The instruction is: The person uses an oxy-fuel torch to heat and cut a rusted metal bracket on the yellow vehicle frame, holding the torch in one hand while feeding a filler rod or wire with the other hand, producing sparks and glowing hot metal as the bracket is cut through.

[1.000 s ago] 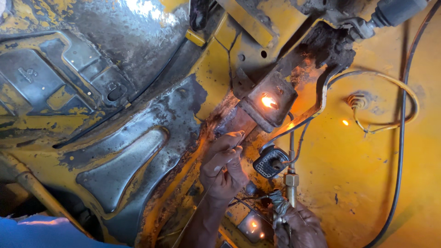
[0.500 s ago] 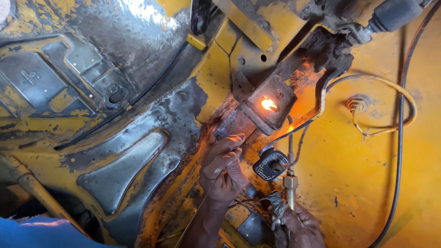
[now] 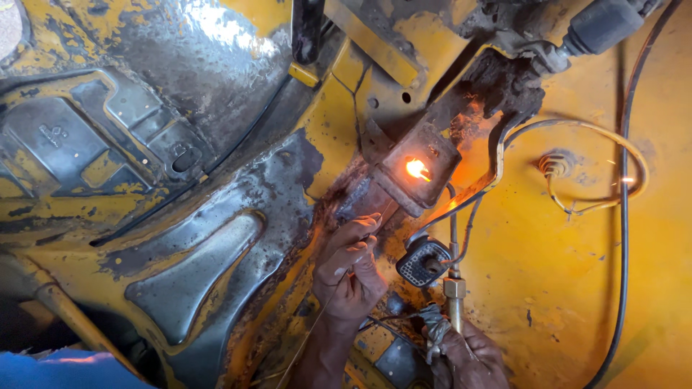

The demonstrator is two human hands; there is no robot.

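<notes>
Overhead, the yellow, soot-blackened underside of a vehicle (image 3: 216,187) fills the head view. The left hand (image 3: 349,270) reaches up beside a rusty metal bracket (image 3: 418,169), its fingers curled in a closed grip around a thin filler rod (image 3: 310,338), which runs down and to the left from the palm. The fingertips lie just below the charred seam next to the bracket, apparently touching the metal there. The right hand (image 3: 468,356) sits low at the bottom edge, wrapped shut around the base of a brass gas torch (image 3: 454,288), whose slim tube rises toward the bracket. On the bracket's face a bright orange flame spot (image 3: 416,169) glows, and the paint around it shines orange. A small round dark part with a dotted face (image 3: 424,261) hangs just left of the torch tube, between the two hands. Thin yellowish wires (image 3: 598,166) loop across the yellow panel to the right, and a black cable (image 3: 626,238) drops down that side. A blue sleeve (image 3: 58,369) shows at the lower left corner.
</notes>
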